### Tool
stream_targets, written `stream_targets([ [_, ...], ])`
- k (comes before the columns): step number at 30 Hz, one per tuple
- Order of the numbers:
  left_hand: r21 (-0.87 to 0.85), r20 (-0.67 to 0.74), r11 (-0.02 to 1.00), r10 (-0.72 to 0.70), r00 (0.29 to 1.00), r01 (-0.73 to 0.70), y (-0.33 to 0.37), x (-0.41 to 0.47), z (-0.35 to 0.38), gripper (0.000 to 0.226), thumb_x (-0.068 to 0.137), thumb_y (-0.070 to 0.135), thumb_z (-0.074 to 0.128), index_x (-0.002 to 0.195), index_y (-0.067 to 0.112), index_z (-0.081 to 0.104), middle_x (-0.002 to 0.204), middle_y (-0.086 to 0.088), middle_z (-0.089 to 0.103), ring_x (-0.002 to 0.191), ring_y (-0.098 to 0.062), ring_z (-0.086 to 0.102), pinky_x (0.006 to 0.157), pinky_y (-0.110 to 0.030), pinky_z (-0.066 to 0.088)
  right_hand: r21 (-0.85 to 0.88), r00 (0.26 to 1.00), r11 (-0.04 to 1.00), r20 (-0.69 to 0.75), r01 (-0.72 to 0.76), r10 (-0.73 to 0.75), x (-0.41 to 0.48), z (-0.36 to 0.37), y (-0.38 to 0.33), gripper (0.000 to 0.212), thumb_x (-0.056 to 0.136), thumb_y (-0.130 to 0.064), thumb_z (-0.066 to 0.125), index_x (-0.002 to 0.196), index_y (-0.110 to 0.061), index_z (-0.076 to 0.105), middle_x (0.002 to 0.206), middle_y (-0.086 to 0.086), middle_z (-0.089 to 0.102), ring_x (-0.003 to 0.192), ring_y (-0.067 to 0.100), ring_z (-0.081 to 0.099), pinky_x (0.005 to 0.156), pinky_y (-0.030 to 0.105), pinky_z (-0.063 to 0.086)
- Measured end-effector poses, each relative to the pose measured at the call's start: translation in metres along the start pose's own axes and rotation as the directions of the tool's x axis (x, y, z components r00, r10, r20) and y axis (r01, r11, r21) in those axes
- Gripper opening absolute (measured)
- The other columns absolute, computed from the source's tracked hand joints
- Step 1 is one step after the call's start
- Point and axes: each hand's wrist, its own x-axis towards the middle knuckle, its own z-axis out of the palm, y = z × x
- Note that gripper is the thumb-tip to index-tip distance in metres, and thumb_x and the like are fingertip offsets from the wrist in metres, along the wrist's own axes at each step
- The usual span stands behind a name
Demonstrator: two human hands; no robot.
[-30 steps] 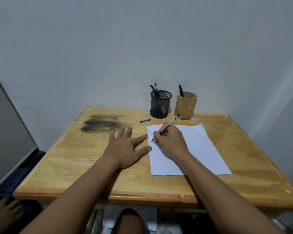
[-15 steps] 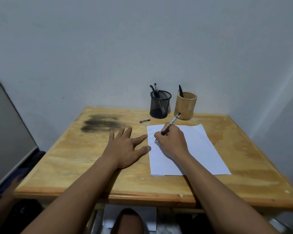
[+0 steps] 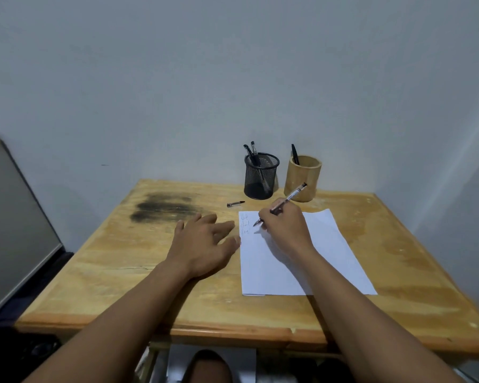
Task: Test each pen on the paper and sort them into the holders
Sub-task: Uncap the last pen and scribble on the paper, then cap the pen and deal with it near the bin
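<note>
My right hand (image 3: 286, 225) grips a clear pen (image 3: 291, 197) with its tip on the upper left of the white paper (image 3: 329, 250), beside a few short scribbled lines (image 3: 244, 224). My left hand (image 3: 205, 240) lies flat and open on the table, fingertips at the paper's left edge. A pen cap (image 3: 235, 204) lies on the wood above the paper. At the back stand a black mesh holder (image 3: 261, 176) with two pens and a bamboo holder (image 3: 303, 178) with one black pen.
The wooden table (image 3: 116, 261) has a dark burnt stain (image 3: 163, 207) at its back left. A grey wall runs right behind the holders. A grey slanted panel (image 3: 14, 225) stands to the left of the table. My knee (image 3: 208, 367) shows under the front edge.
My right hand has moved the pen tip a little right and up across the scribbled lines. My left hand has stayed flat where it was.
</note>
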Motion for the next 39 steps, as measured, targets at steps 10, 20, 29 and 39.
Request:
stream_targets([
  [10,-0.042,-0.158,0.992,-0.121,0.980,0.116,0.005,0.089,0.010,0.034,0.096,0.043,0.048,0.120,0.032,0.069,0.123,-0.001,0.069,0.119,-0.032,0.056,0.097,-0.047,0.047,0.322,0.989,0.936,0.085,-0.141,0.120,0.026,-0.027,0.007,0.012,0.093,-0.015,0.068,0.094,-0.004,0.073,0.087,0.011,0.071,0.075,0.019,0.068,0.070,0.040,0.062],
  [20,-0.517,-0.176,0.856,-0.115,0.978,0.008,0.017,0.074,-0.004,0.008,0.087,0.022,0.072,0.094,0.023,0.076,0.093,0.011,0.074,0.091,-0.004,0.067,0.080,-0.022,0.048,0.545,0.981,0.817,0.090,-0.192,0.170,0.029,-0.026,0.008,0.004,0.090,-0.016,0.074,0.091,-0.012,0.073,0.088,0.008,0.076,0.088,0.017,0.075,0.080,0.039,0.061],
  [29,-0.657,-0.121,0.747,0.025,0.992,-0.099,0.043,0.047,-0.044,0.007,0.083,0.013,0.078,0.088,0.017,0.078,0.085,0.002,0.077,0.079,-0.005,0.068,0.078,-0.024,0.050,0.648,0.988,0.746,0.120,-0.153,0.099,0.005,-0.045,-0.014,0.011,0.089,-0.009,0.073,0.098,-0.002,0.071,0.089,0.009,0.078,0.091,0.022,0.076,0.079,0.032,0.061],
  [39,-0.751,-0.070,0.655,0.056,0.996,-0.089,0.075,0.028,-0.063,0.004,0.085,0.012,0.075,0.089,0.013,0.075,0.071,0.001,0.069,0.062,-0.009,0.054,0.065,-0.024,0.043,0.657,0.978,0.741,0.206,-0.137,-0.002,-0.009,-0.066,-0.033,0.016,0.089,-0.002,0.071,0.104,0.005,0.067,0.093,0.019,0.074,0.087,0.023,0.075,0.089,0.035,0.061],
])
